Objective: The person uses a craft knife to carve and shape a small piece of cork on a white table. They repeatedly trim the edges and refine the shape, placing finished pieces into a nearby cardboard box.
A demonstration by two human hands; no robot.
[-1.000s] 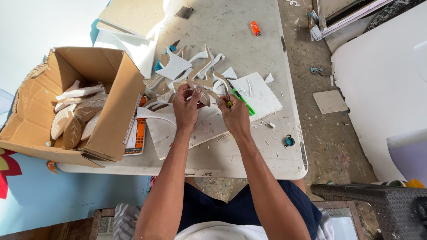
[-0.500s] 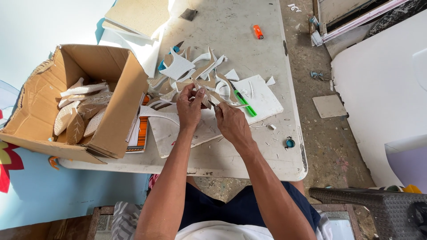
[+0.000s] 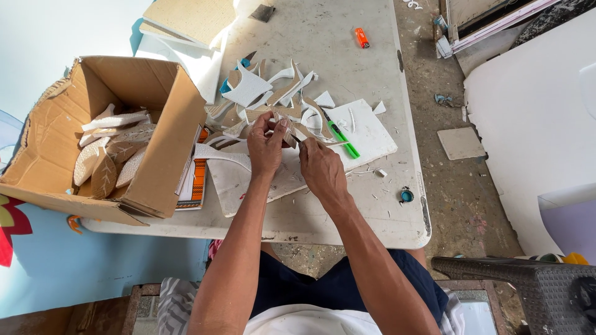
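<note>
My left hand (image 3: 266,147) pinches a small tan-and-white foam cut-out (image 3: 287,129) above the white table (image 3: 347,211). Close on its right, my right hand (image 3: 320,169) has its fingers closed on what looks like a small thin blade (image 3: 298,140), whose tip touches the cut-out's edge. Both hands hover over a flat white foam sheet (image 3: 366,133) and a pile of curved foam offcuts (image 3: 261,93). A green cutter (image 3: 340,138) lies on the sheet just right of my hands.
An open cardboard box (image 3: 167,130) with several leaf-shaped foam pieces stands at the left. An orange lighter (image 3: 362,38) lies at the far side, a small teal item (image 3: 406,196) near the front right edge. Foam boards (image 3: 192,25) lie at the back left; a dark plastic chair (image 3: 528,285) at right.
My right hand has slid left and nearer, from beside the green cutter to close against my left hand and the cut-out. The left hand has kept its hold.
</note>
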